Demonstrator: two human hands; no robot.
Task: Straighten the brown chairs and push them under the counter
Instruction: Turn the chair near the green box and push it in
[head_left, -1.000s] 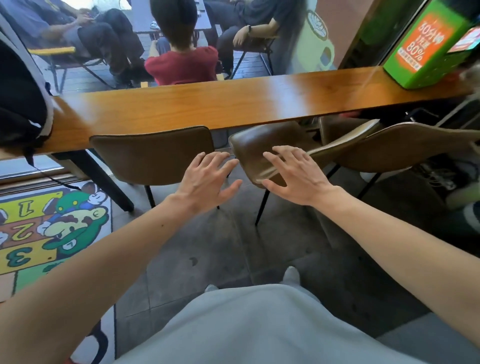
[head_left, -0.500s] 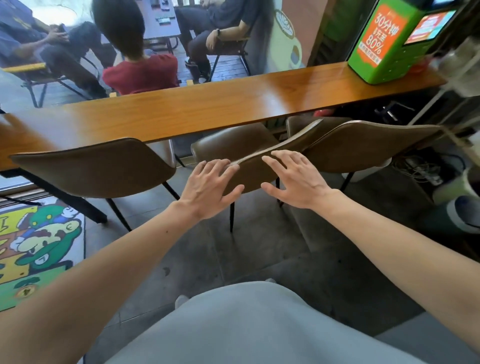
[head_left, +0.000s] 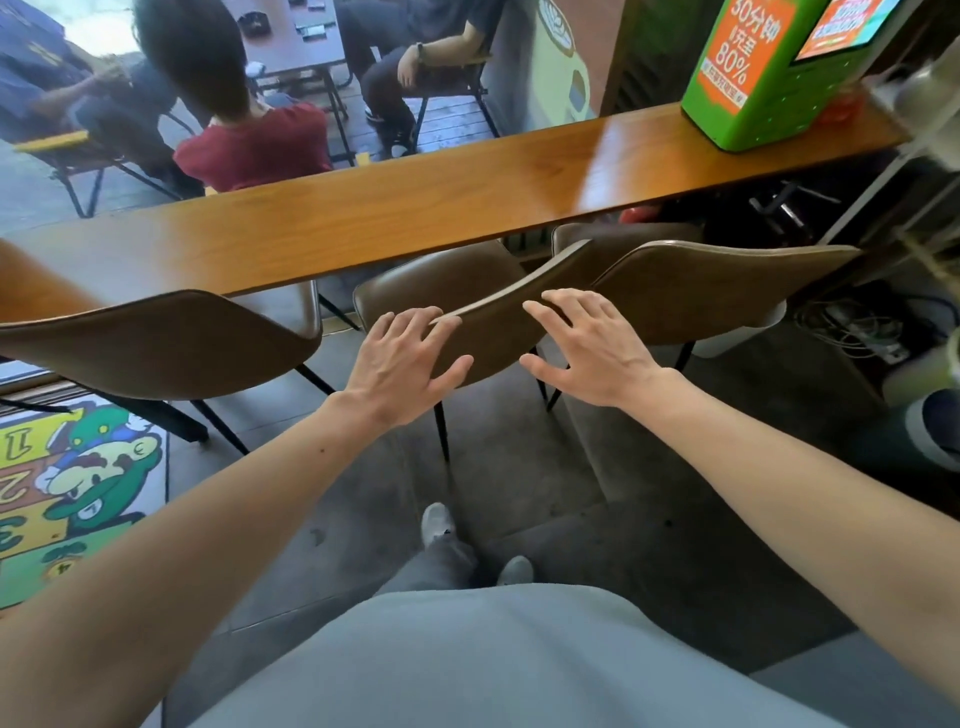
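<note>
Left hand, right hand splayed flat on curved glossy brown chair backrest.

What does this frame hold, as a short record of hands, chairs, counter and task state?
counter: wooden, green kiosk at its right end
middle chair: skewed to the counter
left chair: backrest roughly along the counter
right chair: backrest roughly along the counter
left hand: open, fingers spread at middle chair's backrest
right hand: open, at the same backrest
task state: middle chair not yet straightened
</note>
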